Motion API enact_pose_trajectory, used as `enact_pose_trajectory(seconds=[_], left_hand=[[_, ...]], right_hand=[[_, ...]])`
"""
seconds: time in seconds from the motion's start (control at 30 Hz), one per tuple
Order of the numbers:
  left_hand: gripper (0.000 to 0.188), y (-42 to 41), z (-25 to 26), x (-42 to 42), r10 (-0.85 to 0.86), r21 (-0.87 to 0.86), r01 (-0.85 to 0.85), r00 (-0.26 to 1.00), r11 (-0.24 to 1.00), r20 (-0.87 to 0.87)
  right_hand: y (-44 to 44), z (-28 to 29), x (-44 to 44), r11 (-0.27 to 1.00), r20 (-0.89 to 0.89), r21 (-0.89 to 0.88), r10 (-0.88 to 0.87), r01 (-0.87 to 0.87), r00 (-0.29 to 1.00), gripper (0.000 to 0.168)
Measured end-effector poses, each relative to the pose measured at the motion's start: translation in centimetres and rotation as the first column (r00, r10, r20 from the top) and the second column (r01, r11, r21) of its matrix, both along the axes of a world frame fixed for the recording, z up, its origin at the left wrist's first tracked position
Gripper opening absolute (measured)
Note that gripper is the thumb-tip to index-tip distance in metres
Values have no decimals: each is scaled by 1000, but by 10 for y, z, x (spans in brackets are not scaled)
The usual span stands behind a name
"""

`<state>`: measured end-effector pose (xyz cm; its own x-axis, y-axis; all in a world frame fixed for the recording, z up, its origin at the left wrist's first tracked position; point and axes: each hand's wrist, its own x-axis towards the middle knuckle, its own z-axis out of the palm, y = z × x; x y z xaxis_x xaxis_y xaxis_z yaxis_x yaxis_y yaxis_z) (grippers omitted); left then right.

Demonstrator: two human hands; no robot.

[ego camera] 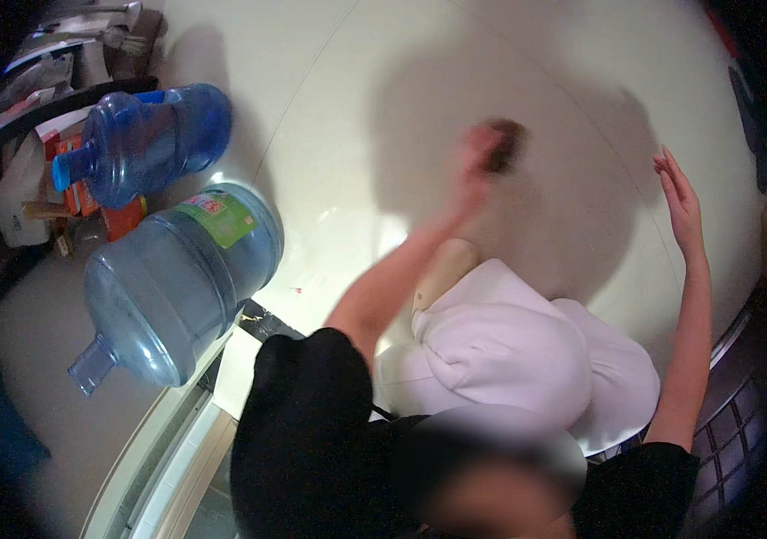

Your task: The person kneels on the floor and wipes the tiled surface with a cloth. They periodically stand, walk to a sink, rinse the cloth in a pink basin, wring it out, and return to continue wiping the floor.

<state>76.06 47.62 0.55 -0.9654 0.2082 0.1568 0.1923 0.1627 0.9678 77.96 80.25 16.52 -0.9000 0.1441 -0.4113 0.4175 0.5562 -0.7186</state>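
My left hand [480,149] is stretched out over the pale tiled floor [329,121] in front of me. It is closed around a small dark brown object [509,143], too blurred by motion to name. Off to the right, my right hand [681,205] is raised with its fingers extended and holds nothing. Between my arms, white cloth clothing [505,350] covers my lap, and a bare knee [454,259] shows at its edge. Shadows fall across the floor beneath both hands.
On the left are a blue plastic water jug [154,138] and a larger clear one [175,276] with a green label. Boxes and bags [26,188] crowd behind them. A door track [175,431] runs at lower left; a dark wire grid [727,431] is at lower right.
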Motion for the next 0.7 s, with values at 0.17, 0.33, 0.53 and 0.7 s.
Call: enact_pose_trajectory(seconds=[0.17, 0.33, 0.53, 0.7], left_hand=[[35, -294, -31, -72, 716, -172, -725, 687, 667, -124], [17, -247, -42, -109, 700, -588, -792, 513, 163, -496], [32, 65, -6, -47, -192, 170, 117, 815, 978, 547], [43, 94, -13, -30, -467, 90, 462, 883, 882, 40]], right_hand=[[36, -29, 56, 986, 167, 149, -102, 78, 981, 43], [52, -33, 100, 991, 257, 119, -95, 67, 962, 43], [-7, -29, 32, 985, 243, 165, 3, -45, 970, 42], [-53, 20, -5, 956, 238, 129, 228, -263, 944, 41]])
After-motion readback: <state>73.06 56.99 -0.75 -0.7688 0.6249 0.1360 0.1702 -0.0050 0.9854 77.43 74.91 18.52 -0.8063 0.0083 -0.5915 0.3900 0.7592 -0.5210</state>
